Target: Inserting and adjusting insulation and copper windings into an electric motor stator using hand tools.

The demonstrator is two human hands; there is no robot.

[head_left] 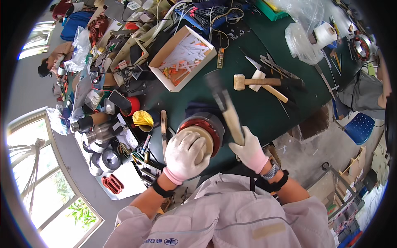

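Note:
My left hand (186, 153), in a white glove with a pink cuff, lies with bent fingers over a round tan block (211, 142). That block sits in the middle of a motor stator (216, 129) with red-brown copper windings and a grey outer ring. A dark cloth (200, 109) lies just beyond the stator. In my right hand (250, 151), also gloved, is the wooden handle of a hammer (232, 120). The hammer is raised at a slant, its dark head blurred by motion, beside the stator. Part of the block is hidden under my left fingers.
The green table (264, 111) holds a wooden mallet (258, 81), a white-headed mallet (274, 93), scissors (285, 68) and a cardboard box (182, 62) of paper strips. A wooden stick (163, 132) and yellow roll (143, 120) lie left. A person (364, 97) is at the right.

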